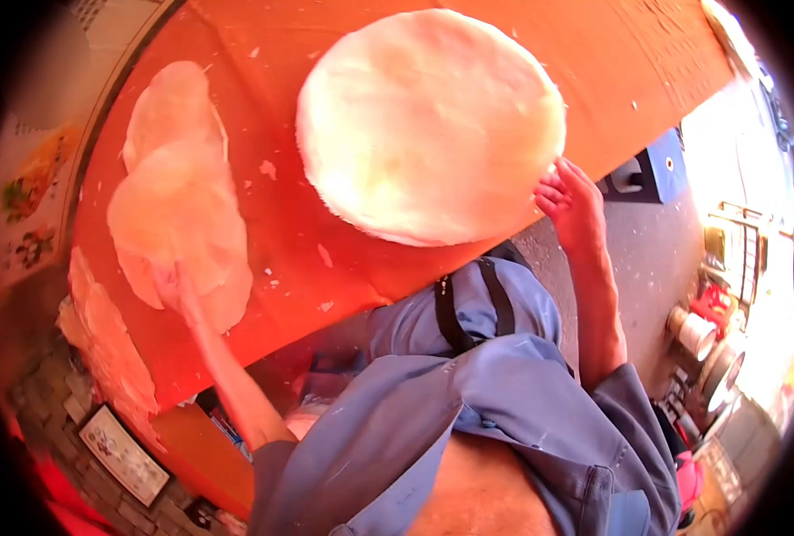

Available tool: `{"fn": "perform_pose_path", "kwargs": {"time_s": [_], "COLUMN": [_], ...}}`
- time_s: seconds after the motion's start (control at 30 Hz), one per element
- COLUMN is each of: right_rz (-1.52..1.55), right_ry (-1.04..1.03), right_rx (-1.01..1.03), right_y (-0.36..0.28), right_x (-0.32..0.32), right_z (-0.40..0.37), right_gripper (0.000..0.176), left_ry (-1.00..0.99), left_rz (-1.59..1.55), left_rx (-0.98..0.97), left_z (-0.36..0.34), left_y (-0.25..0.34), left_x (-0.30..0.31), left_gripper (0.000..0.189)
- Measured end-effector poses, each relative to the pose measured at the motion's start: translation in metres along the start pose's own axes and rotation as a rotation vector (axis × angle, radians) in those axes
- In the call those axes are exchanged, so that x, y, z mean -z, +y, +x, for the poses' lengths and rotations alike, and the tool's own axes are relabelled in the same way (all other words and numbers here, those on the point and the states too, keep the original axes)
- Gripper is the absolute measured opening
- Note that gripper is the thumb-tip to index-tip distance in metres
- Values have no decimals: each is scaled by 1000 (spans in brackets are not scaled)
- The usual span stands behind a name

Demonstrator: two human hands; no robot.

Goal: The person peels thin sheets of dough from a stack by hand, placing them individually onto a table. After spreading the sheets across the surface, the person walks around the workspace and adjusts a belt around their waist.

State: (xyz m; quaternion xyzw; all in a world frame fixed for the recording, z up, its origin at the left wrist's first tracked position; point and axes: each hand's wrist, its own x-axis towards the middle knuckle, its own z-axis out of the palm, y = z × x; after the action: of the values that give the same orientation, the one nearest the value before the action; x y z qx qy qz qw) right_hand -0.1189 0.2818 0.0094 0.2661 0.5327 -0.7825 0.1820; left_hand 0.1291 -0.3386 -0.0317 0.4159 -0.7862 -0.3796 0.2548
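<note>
A large, pale round stack of what look like thin flatbreads (428, 125) lies on the orange-covered table. My right hand (575, 204) is at its right edge, with the fingers slightly bent and apart, holding nothing that I can see. On the left, several thin round sheets of the same pale kind overlap in a loose pile. My left hand (172, 284) is at the near edge of the top thin flatbread (169, 201), seemingly pinching it. Glare washes out those fingertips, and part of the hand blends into the sheet.
Small pale scraps dot the orange tablecloth (298, 277). More thin sheets (106, 330) hang over the left table edge. A blue box (665, 170) stands beyond the right edge. Pots and a red object (711, 304) are on the floor at right. A framed picture board (124, 456) lies lower left.
</note>
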Motion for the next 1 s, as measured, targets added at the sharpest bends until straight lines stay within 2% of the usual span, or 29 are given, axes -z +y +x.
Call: {"fn": "perform_pose_path", "kwargs": {"time_s": [0.1, 0.13, 0.17, 0.2, 0.23, 0.33, 0.5, 0.6, 0.7, 0.73, 0.83, 0.87, 0.97, 1.0], "right_rz": [43, 35, 1, -31, -60, -238, -498, -291, -187, -162, -58, -46, -22, -15], "right_ry": [-114, -143, -162, -180, -198, -227, -102, -46, -62, -75, -130, -159, -203, -211], "right_rx": [-73, -77, -56, -34, -12, 95, 295, 231, 145, 141, 88, 73, 21, 4], "right_y": [-3, -7, -7, -7, -6, -8, -3, 1, 5, 7, 2, -3, -3, -2], "right_x": [-2, -9, -15, -21, -27, -27, -15, -10, -10, -12, -17, -20, -17, -13], "right_z": [15, 14, 13, 13, 12, 14, 19, 19, 19, 21, 24, 21, 22, 24], "right_gripper": [29, 31, 33, 35, 37, 39, 32, 34, 39, 39, 38, 37, 36, 36], "left_ry": [-321, -537, -680, -862, -1005, -1015, -876, -869, -917, -869, -881, -896, -1065, -1065], "left_rz": [-298, -417, -421, -447, -379, -293, -137, -230, -246, -216, -144, -162, -308, -377], "left_rx": [-56, -50, -135, -106, -165, -390, -672, -417, -320, -481, -671, -628, -317, -237], "left_z": [-115, -138, -161, -185, -202, -229, -241, -234, -239, -244, -247, -246, -237, -234], "left_y": [177, 204, 220, 257, 283, 307, 309, 308, 308, 311, 315, 317, 311, 308], "left_x": [-137, -172, -202, -228, -249, -303, -322, -330, -329, -327, -320, -318, -320, -321], "left_gripper": [29, 34, 37, 42, 49, 48, 39, 39, 39, 41, 45, 44, 40, 38]}}
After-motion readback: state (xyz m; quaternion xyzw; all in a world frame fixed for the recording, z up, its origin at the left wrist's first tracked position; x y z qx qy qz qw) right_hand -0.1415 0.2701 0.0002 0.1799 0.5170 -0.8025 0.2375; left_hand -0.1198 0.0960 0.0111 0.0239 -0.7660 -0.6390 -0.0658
